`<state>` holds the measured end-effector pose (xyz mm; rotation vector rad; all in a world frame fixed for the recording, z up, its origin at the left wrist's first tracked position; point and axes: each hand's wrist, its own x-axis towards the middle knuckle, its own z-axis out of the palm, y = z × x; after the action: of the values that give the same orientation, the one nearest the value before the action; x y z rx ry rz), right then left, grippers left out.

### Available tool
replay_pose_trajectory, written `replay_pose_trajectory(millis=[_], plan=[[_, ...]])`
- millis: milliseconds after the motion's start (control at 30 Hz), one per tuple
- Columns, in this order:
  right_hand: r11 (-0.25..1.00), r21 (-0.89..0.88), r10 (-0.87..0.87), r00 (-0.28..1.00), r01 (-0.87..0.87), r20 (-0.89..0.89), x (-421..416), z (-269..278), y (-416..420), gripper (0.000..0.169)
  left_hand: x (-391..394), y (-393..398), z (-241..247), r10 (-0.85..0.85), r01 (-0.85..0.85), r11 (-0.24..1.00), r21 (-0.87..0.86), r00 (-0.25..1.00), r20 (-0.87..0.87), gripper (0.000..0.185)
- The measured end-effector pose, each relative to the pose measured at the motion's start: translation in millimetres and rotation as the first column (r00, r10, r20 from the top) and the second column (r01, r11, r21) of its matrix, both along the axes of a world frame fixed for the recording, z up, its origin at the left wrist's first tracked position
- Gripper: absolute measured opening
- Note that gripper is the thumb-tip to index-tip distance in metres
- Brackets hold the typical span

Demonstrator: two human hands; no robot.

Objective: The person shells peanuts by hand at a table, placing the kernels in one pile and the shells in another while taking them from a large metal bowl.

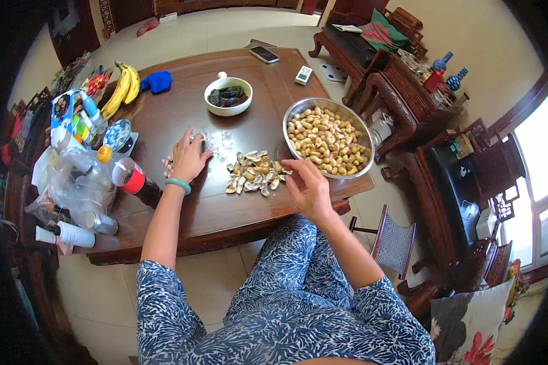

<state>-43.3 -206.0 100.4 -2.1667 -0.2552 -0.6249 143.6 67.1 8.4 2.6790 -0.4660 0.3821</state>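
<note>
My left hand [188,157] rests palm down on the dark wooden table [182,114], fingers apart, a green bangle [178,185] at its wrist. Some shelled peanut kernels [167,165] lie against its outer side, partly hidden by it. Between the thumb and forefinger of my right hand [311,189] is a pale piece of peanut shell [287,172]. This hand is at the right edge of a heap of broken peanut shells [252,173]. Just beyond it stands a steel bowl [371,157] full of unshelled peanuts [326,137].
A white handled bowl [228,111] with dark contents stands farther back. At left are bananas [121,93], a blue cloth [156,82], a tilted cola bottle [134,178], plastic bags [80,178] and several bottles. A phone [264,54] and a small white device [303,75] lie at the far right.
</note>
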Motion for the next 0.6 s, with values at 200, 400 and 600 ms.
replay_pose_trajectory(millis=[200, 400, 600], plan=[[0.953, -0.261, -0.154, 0.988, 0.151, 0.01, 52, 15, -84, 0.016, 4, 22, -16, -0.045, 0.045, 0.999, 0.001, 0.991, 0.127, 0.022], [0.777, -0.609, -0.161, 0.985, 0.16, 0.054, 132, -6, -115, 0.011, -31, 8, 17, -0.001, 0.047, 0.982, -0.185, 0.971, 0.24, 0.026], [0.484, -0.856, -0.466, 0.881, 0.179, -0.079, 158, -17, -85, 0.018, -96, -25, 36, -0.037, 0.12, 0.898, -0.423, 0.979, 0.2, 0.017]])
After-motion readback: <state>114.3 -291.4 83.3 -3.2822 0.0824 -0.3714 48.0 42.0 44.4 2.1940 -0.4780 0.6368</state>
